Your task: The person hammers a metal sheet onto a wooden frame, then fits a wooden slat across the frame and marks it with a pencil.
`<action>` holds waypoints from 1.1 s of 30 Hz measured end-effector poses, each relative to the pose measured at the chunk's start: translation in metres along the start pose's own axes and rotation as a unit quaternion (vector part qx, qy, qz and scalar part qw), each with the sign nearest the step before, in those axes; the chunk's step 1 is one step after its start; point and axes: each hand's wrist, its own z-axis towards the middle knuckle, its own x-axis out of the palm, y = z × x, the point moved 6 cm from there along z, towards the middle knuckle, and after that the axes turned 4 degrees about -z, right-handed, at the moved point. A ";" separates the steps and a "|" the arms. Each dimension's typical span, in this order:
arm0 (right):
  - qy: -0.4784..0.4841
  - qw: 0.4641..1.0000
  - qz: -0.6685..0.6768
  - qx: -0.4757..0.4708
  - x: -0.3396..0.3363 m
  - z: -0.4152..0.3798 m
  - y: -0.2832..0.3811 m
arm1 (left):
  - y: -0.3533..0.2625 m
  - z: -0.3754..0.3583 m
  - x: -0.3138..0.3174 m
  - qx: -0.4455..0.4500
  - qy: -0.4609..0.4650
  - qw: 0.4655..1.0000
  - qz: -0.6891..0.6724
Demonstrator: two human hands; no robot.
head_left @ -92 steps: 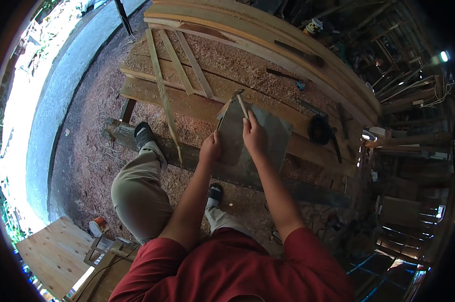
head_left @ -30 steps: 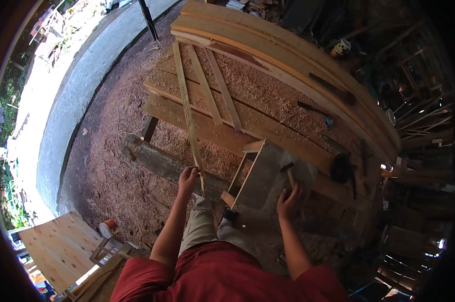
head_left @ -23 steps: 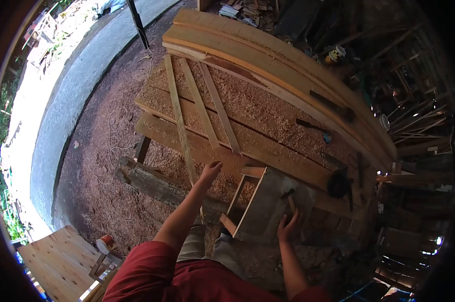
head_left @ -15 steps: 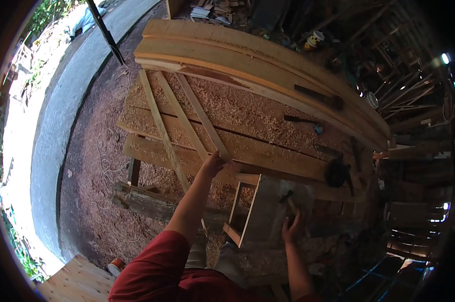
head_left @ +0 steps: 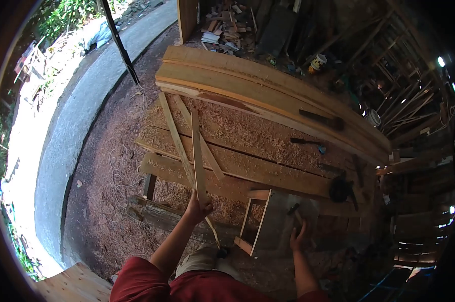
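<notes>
My left hand (head_left: pixel 199 207) is closed round the near end of a narrow wooden strip (head_left: pixel 197 151), which points away over the bench. Two other strips (head_left: pixel 174 131) lie on the shavings beside it, one crossing beneath it. In my right hand (head_left: pixel 300 236) is the handle of a hammer (head_left: pixel 296 212), its head over a flat grey panel. The panel (head_left: pixel 282 229) belongs to a small wooden frame (head_left: pixel 244 245) at the bench's near side.
Thick planks (head_left: pixel 267 93) lie along the far side of the bench (head_left: pixel 237 163). Dark tools (head_left: pixel 341 189) sit at its right end, and a dark-handled tool (head_left: pixel 305 141) lies among the shavings. A weathered beam (head_left: pixel 162 214) is at the near left. A dark post (head_left: pixel 119 43) stands beyond.
My left hand has drawn its strip nearer and to the left, and the strip has swung across another one. My right hand still has the hammer. The view has shifted.
</notes>
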 end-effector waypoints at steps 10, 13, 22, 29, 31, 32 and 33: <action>-0.035 0.995 -0.090 0.007 -0.004 -0.014 -0.001 | -0.022 -0.116 -0.005 0.163 -0.076 0.920 0.347; -0.034 0.993 -0.111 0.015 0.030 -0.015 -0.023 | -0.021 -0.147 -0.009 0.235 -0.054 0.846 0.475; -0.122 0.943 0.309 0.014 0.023 -0.020 -0.011 | 0.053 -0.282 0.057 0.387 0.001 0.492 0.780; -0.019 0.590 0.806 0.050 -0.182 -0.117 0.020 | 0.226 -0.313 0.088 0.251 0.178 0.415 0.856; -0.060 0.536 0.840 0.054 -0.210 -0.152 -0.012 | 0.282 -0.321 0.101 0.224 0.225 0.380 0.869; -0.086 0.570 0.811 0.104 -0.224 -0.168 -0.041 | 0.309 -0.319 0.100 0.236 0.259 0.363 0.863; -0.108 0.601 0.777 0.152 -0.234 -0.188 -0.070 | 0.334 -0.315 0.097 0.234 0.279 0.350 0.863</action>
